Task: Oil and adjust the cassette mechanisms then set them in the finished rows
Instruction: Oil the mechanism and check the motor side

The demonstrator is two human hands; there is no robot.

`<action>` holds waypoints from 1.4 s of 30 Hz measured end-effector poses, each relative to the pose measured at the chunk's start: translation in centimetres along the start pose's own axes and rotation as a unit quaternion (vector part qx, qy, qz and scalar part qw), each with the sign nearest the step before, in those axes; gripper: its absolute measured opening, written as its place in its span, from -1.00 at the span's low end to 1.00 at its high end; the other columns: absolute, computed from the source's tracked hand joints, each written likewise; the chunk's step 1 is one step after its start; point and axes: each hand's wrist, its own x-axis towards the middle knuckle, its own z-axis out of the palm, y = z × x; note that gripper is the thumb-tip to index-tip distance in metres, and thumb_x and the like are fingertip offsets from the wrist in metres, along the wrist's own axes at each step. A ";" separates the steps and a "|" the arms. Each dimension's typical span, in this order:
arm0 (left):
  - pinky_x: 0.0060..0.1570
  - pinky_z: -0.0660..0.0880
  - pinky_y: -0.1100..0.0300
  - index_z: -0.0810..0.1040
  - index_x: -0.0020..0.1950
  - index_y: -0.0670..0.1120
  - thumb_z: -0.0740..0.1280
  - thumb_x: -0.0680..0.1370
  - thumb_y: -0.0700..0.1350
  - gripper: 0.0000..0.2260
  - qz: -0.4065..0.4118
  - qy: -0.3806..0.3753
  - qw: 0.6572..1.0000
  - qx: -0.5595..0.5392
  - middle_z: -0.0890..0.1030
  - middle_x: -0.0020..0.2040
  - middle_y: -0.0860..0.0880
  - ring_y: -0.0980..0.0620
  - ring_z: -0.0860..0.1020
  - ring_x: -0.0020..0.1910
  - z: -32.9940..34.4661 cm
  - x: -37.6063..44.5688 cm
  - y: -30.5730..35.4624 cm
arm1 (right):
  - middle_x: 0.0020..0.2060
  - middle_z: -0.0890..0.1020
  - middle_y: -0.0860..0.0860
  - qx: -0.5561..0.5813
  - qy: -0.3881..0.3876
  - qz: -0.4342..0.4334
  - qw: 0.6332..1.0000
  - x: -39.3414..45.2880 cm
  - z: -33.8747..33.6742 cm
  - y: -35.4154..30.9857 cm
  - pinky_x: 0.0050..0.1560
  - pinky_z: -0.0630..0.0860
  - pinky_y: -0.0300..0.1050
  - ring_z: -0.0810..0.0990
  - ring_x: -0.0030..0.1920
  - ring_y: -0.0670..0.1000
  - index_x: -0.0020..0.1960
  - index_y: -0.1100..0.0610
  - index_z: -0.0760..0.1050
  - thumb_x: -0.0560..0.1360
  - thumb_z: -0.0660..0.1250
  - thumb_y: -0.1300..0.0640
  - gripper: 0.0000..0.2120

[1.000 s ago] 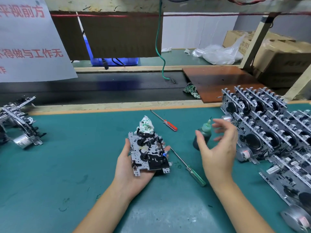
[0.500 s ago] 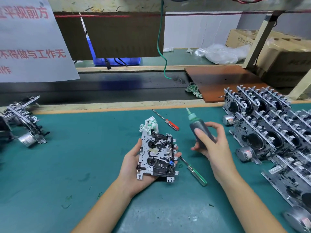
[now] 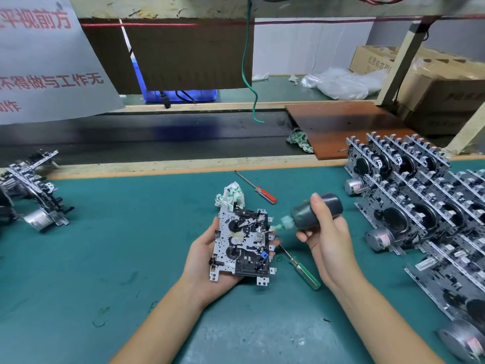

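Note:
A cassette mechanism (image 3: 242, 241), a silver plate with black gears and a small blue part, lies face up in my left hand (image 3: 203, 257), whose fingers curl round its edges. My right hand (image 3: 325, 237) grips a dark oil bottle (image 3: 312, 214) tipped sideways to the left. Its pale green nozzle touches the mechanism's right edge. Rows of mechanisms (image 3: 420, 206) stand on edge at the right of the green mat.
A red-handled screwdriver (image 3: 258, 189) and a crumpled rag (image 3: 231, 194) lie behind the mechanism. A green-handled screwdriver (image 3: 301, 269) lies under my right hand. More mechanisms (image 3: 34, 195) are piled at the left edge. A brown board (image 3: 349, 127) and another rag (image 3: 299, 139) sit beyond the bench edge.
My right hand took the oil bottle from the mat, lifted it, then tipped it over leftward until its nozzle met the mechanism. My left hand turned the mechanism more face up.

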 end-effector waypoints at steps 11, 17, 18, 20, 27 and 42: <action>0.20 0.40 -0.30 0.53 0.25 -0.30 0.15 0.55 0.11 -0.47 -0.006 -0.007 1.000 -0.004 0.44 0.32 -0.37 -0.43 0.45 0.24 -0.2 0.0 0.0 | -0.42 0.43 0.03 -0.055 0.018 -0.048 0.997 0.2 -0.2 0.2 -0.54 0.28 -0.27 0.35 -0.46 -0.09 -0.23 0.14 0.37 0.52 0.29 0.10 -0.80; 0.20 0.39 -0.31 0.54 0.24 -0.30 0.16 0.54 0.11 -0.47 -0.007 -0.003 1.000 0.003 0.45 0.31 -0.36 -0.42 0.46 0.24 -0.2 0.1 0.1 | -0.39 0.41 0.04 -0.061 0.024 -0.052 0.996 0.4 -0.5 0.3 -0.55 0.28 -0.27 0.35 -0.47 -0.11 -0.18 0.15 0.36 0.54 0.28 0.12 -0.83; 0.19 0.40 -0.31 0.54 0.24 -0.30 0.16 0.54 0.11 -0.47 -0.006 -0.002 1.000 0.002 0.45 0.31 -0.36 -0.42 0.46 0.24 -0.2 0.1 0.1 | -0.40 0.42 0.03 -0.063 0.020 -0.053 0.996 0.4 -0.5 0.4 -0.55 0.28 -0.27 0.35 -0.47 -0.11 -0.18 0.15 0.36 0.54 0.28 0.12 -0.83; 0.18 0.41 -0.32 0.54 0.24 -0.29 0.17 0.53 0.11 -0.47 -0.005 -0.002 1.000 -0.002 0.45 0.31 -0.36 -0.43 0.46 0.23 -0.2 0.1 0.0 | -0.42 0.43 0.01 -0.066 0.012 -0.055 0.996 0.4 -0.4 0.5 -0.55 0.28 -0.27 0.35 -0.47 -0.11 -0.19 0.15 0.37 0.52 0.29 0.11 -0.82; 0.20 0.39 -0.31 0.56 0.22 -0.29 0.16 0.54 0.12 -0.47 -0.002 0.002 1.000 0.012 0.47 0.30 -0.36 -0.42 0.46 0.23 -0.3 0.1 0.0 | -0.40 0.45 0.00 -0.057 0.012 -0.057 0.997 0.4 -0.5 0.4 -0.52 0.32 -0.27 0.39 -0.46 -0.12 -0.17 0.14 0.38 0.45 0.33 0.02 -0.79; 0.35 0.28 -0.23 0.38 0.40 -0.28 0.11 0.48 0.41 -0.17 -0.020 -0.027 0.993 0.111 0.33 0.41 -0.36 -0.38 0.35 0.36 -0.3 -0.1 0.3 | -0.02 0.62 -0.07 -0.275 -0.005 -0.151 0.949 1.6 -2.2 0.0 0.06 0.43 -0.35 0.58 -0.01 -0.20 0.05 -0.04 0.40 0.40 0.45 0.30 -0.62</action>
